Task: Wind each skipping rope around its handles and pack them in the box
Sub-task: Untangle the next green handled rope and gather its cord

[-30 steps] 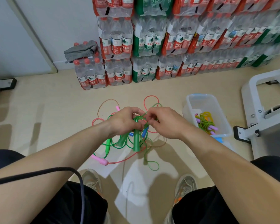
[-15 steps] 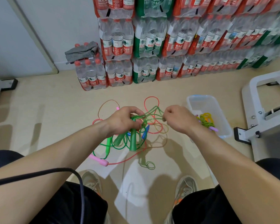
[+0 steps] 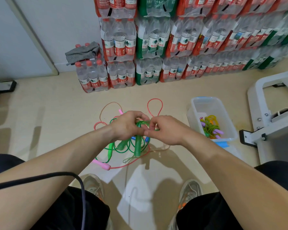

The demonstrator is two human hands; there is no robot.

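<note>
the clear box [image 3: 206, 107] stands on the floor toward its right side, holding wound ropes [image 3: 211, 128] with purple handles. over the floor's middle, the left hand [image 3: 126, 126] is curled round the green rope's handles [image 3: 137, 146], and the right hand [image 3: 165, 130] pinches its green cord [image 3: 142, 122] at their tops. loose pink and green ropes [image 3: 105, 165] lie beneath.

A storeroom or stockroom: shrink-wrapped packs of bottled water [image 3: 158, 47] stand stacked high against the white wall [image 3: 60, 27], on a bare beige floor [image 3: 48, 113], beside a white metal frame [image 3: 273, 113].
</note>
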